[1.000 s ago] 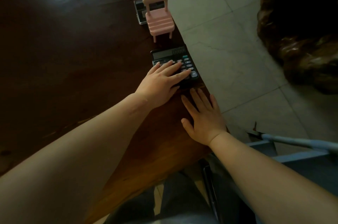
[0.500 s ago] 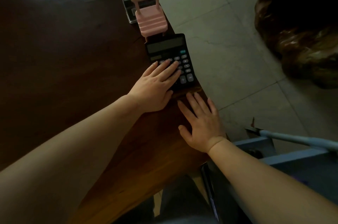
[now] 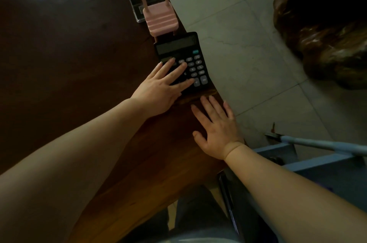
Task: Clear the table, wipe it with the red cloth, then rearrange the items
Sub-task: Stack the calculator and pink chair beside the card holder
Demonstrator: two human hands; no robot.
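So the calculator [image 3: 181, 62] has slid up against the pink toy chair [image 3: 158, 16] by the table [image 3: 59, 64] edge. Left hand [image 3: 162, 87] lies flat, fingers spread on its keys; right hand [image 3: 216, 129] rests open nearby. Looks like rearranging.

Calculator [image 3: 195, 60] keys partly under left hand [image 3: 158, 89].

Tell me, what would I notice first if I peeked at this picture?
Probably the tiny pink chair standing near the right edge of the dark wooden table. Just in front of it lies a black calculator, with the left hand spread flat over its buttons. The right hand rests flat on the table, closer to the person.
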